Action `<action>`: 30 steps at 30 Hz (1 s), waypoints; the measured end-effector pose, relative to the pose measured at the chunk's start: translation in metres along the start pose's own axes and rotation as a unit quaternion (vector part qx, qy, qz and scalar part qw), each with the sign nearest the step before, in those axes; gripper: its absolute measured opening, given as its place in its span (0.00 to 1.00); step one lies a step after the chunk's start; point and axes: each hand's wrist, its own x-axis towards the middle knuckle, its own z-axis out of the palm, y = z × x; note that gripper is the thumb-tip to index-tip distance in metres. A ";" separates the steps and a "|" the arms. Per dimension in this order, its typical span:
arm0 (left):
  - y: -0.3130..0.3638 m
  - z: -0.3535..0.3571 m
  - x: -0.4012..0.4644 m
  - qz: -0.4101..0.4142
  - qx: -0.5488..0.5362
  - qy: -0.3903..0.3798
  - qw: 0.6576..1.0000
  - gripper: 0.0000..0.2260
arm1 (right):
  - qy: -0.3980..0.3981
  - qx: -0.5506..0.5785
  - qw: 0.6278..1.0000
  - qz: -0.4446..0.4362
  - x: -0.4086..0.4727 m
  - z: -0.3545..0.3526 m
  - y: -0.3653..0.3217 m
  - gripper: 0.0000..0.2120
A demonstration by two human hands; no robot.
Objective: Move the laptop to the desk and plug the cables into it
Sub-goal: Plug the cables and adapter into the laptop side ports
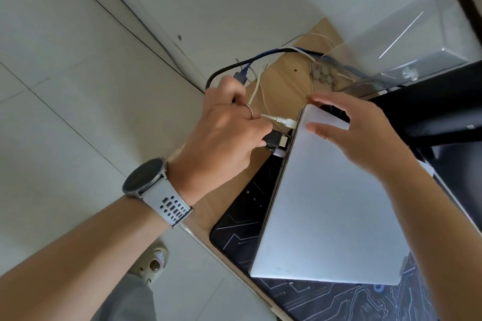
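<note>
A closed silver laptop (pixel 328 206) lies on a dark desk mat (pixel 242 216) on the wooden desk (pixel 287 78). My left hand (pixel 224 138), with a watch on the wrist, grips a black cable plug (pixel 276 139) whose metal end sits right at the laptop's left side. A white cable plug (pixel 285 121) lies just above it, its tip at the laptop's edge. A blue plug (pixel 241 75) sticks up behind my left knuckles. My right hand (pixel 357 128) rests on the laptop's far corner, fingers spread over the lid.
A black monitor (pixel 430 112) stands right behind the laptop. Thin white and blue wires and several coins (pixel 323 74) lie at the desk's back corner. A clear plastic box (pixel 417 41) sits beyond. The tiled floor and my foot (pixel 154 260) lie to the left.
</note>
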 end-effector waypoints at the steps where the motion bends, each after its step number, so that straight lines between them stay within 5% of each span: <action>1: -0.002 -0.001 0.005 0.011 -0.010 -0.019 1.000 0.06 | -0.008 0.003 1.000 0.003 0.002 0.000 0.000 0.20; 13: -0.001 0.003 0.035 0.013 -0.045 -0.092 0.995 0.17 | -0.067 0.043 0.996 0.030 0.015 -0.002 -0.001 0.15; 30: -0.019 0.005 0.041 0.092 -0.073 -0.154 0.981 0.16 | -0.058 0.108 0.991 0.044 0.015 0.000 0.002 0.13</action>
